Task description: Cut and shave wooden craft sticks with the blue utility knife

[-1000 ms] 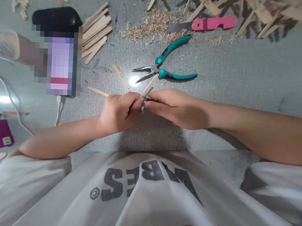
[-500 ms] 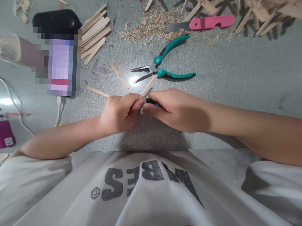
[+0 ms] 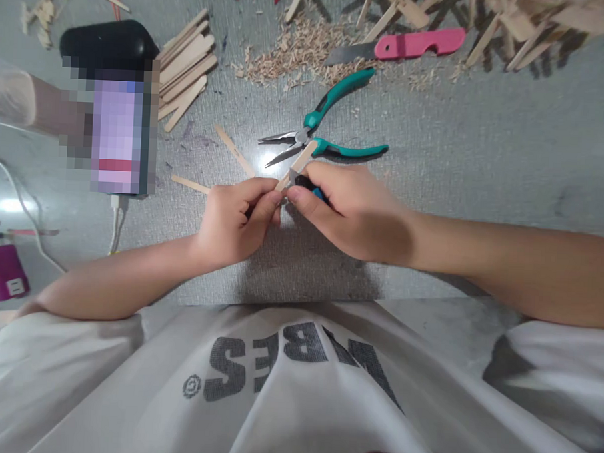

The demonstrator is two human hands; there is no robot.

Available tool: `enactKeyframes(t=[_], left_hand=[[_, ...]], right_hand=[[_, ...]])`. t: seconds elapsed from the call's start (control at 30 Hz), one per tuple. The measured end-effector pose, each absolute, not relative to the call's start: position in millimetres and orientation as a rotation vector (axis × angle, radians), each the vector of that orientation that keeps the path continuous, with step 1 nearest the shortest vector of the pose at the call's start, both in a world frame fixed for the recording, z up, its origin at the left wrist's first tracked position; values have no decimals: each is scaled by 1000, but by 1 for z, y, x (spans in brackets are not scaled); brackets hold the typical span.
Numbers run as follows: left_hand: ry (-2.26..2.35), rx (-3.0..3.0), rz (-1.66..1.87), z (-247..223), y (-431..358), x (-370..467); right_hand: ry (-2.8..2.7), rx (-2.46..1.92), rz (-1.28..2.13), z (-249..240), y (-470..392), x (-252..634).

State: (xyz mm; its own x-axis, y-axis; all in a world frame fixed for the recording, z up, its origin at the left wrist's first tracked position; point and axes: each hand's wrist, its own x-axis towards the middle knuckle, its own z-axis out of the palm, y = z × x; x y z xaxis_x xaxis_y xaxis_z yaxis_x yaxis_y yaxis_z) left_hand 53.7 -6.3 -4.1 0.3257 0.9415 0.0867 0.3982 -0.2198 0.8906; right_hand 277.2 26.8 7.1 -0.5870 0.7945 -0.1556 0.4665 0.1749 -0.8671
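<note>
My left hand (image 3: pixel 240 217) pinches the lower end of a wooden stick (image 3: pixel 304 157) that points up and to the right. Beside it my right hand (image 3: pixel 340 205) is closed on a small cutting tool (image 3: pixel 308 185) with a black and blue handle. Its metal tip touches the stick near my left fingertips; most of the handle is hidden in the hand. Just above the hands lie teal-handled pliers (image 3: pixel 302 137), their jaws apart. Two loose sticks, one thin (image 3: pixel 190 184) and one slanted (image 3: pixel 234 149), rest near my left hand.
A pink-handled saw (image 3: pixel 420 44) lies by wood shavings (image 3: pixel 310 50). Stacked sticks (image 3: pixel 187 64) sit beside a black case (image 3: pixel 109 46) and a blurred phone (image 3: pixel 116 131) with a cable. Wooden stick constructions (image 3: pixel 515 25) stand at the upper right, a purple box (image 3: pixel 4 271) at far left.
The tool and my right fingers have moved slightly up along the stick. More of the stick shows between the hands. The whole view has shifted slightly.
</note>
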Motion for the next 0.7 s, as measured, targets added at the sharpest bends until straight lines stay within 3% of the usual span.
enactKeyframes(t=[0.2,0.33,0.5,0.7], left_hand=[[1272,1755,896,-10,-7,51],[1349,1892,927,-14,-2,46],[1316,2274,680,-17,7,41],[1433,2437,547,-19,6,46]], right_hand=[[-2007,-1226,1465,20,27,277],[-1941,-1223,1351,29,22,280],[-1532,-1037,1308,29,22,281],[-1590,-1107,1485,27,30,276]])
